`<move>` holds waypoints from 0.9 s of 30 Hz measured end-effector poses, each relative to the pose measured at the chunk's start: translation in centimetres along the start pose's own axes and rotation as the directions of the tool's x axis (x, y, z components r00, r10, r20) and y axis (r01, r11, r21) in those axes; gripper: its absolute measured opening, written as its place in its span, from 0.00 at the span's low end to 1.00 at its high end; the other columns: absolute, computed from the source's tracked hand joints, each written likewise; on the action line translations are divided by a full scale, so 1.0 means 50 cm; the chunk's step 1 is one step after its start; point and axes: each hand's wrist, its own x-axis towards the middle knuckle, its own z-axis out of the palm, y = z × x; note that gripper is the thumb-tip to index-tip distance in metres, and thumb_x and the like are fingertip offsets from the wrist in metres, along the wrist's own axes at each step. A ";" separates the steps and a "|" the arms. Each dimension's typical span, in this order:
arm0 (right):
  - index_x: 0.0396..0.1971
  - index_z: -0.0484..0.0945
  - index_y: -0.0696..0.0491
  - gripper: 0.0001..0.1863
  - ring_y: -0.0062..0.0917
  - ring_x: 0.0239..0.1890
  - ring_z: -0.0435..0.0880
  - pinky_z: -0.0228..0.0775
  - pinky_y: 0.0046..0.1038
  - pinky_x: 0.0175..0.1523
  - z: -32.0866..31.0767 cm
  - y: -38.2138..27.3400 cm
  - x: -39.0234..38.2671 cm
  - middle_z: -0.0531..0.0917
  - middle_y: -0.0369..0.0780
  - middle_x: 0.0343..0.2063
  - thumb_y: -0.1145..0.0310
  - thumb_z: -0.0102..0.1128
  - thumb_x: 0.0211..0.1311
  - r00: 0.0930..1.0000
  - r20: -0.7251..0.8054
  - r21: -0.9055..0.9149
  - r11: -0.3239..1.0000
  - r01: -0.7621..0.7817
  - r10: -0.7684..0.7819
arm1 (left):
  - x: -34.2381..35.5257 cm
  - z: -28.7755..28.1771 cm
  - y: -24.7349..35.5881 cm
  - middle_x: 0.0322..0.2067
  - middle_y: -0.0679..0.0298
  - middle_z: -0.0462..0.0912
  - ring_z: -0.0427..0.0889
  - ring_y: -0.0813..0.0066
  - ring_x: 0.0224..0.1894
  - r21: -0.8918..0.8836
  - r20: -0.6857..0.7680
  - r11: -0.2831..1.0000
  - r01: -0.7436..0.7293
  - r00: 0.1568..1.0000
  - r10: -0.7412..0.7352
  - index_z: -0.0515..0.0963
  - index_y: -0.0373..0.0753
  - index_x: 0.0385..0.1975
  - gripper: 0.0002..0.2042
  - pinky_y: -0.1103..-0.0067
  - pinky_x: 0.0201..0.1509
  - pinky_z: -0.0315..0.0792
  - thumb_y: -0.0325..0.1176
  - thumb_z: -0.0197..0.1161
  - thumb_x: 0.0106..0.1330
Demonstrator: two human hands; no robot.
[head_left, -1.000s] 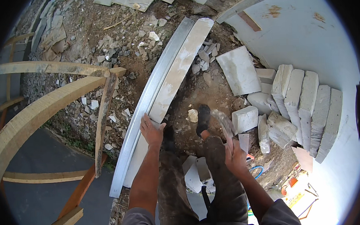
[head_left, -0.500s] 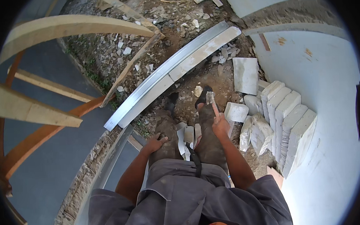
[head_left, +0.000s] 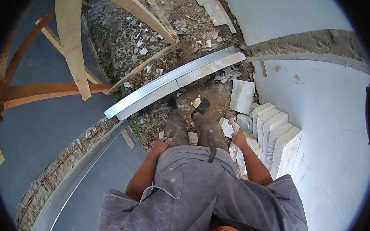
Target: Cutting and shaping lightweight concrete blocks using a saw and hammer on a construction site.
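Observation:
My left hand (head_left: 160, 145) is beside my left thigh, fingers curled; anything inside them is too small to make out. At right, my right hand (head_left: 239, 140) grips a wooden-handled hammer (head_left: 234, 128) near pale blocks (head_left: 228, 128). Beyond my feet lies a metal channel (head_left: 169, 80), lengthwise beside a pale two-piece strip of board or block (head_left: 209, 68), both reaching diagonally across the dirt.
Timber braces (head_left: 70, 46) stand at upper left beside grey walls (head_left: 42, 159). A white wall (head_left: 326, 142) is on the right, with upright blocks (head_left: 283, 150) against it and a flat slab (head_left: 241, 96) nearby. Broken rubble (head_left: 144, 45) covers the ground ahead.
My left hand has left the strip and drawn back to my thigh. My right hand has lowered with the hammer. The view has shifted, showing more of my body and walls.

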 end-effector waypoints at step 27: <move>0.48 0.75 0.62 0.24 0.55 0.46 0.78 0.68 0.44 0.50 0.062 -0.143 -0.297 0.80 0.59 0.39 0.57 0.54 0.61 0.742 -0.355 0.797 0.599 -0.077 0.569 | 0.152 -0.417 0.083 0.29 0.68 0.75 0.74 0.80 0.30 0.096 0.125 0.986 -0.134 0.985 0.121 0.75 0.39 0.52 0.22 0.81 0.28 0.70 0.47 0.61 0.64</move>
